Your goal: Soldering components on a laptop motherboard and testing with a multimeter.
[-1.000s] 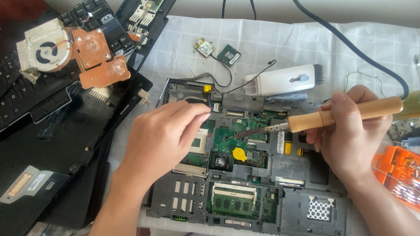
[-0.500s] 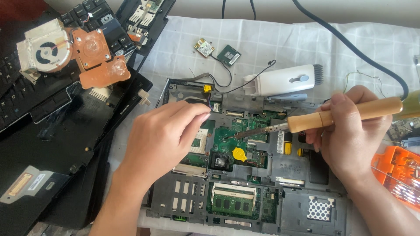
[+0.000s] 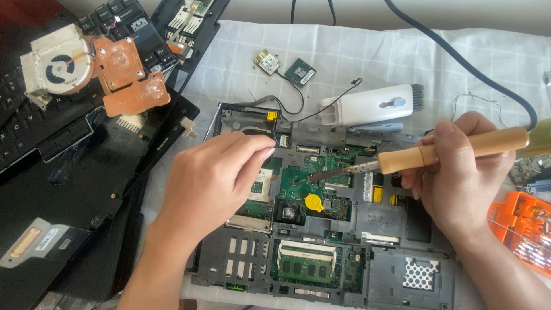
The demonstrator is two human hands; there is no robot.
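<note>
Wooden-handled, the soldering iron lies nearly level across the right half of the frame, its metal tip resting on the green circuit board at frame centre. The right hand wraps the handle, fingers curled around it and thumb on top. The left hand, left of centre, has its fingertips drawn together and pressed down at the board's left edge, beside a square processor socket; whether they pinch anything cannot be told.

Just below the iron's tip sits a yellow coin battery. The board lies in an opened dark grey laptop base that fills the lower middle of the frame, with a green memory module in a slot near the bottom edge.

Above the base, a white handheld cleaning brush with dark bristles lies on a pale checked cloth. Two small wireless cards with thin black wires rest on the cloth further up. A dark cable runs from the top edge down towards the right hand.

At upper left, a copper heatsink with a fan sits on a black keyboard. At the right edge, an orange plastic tool case is partly in view.
</note>
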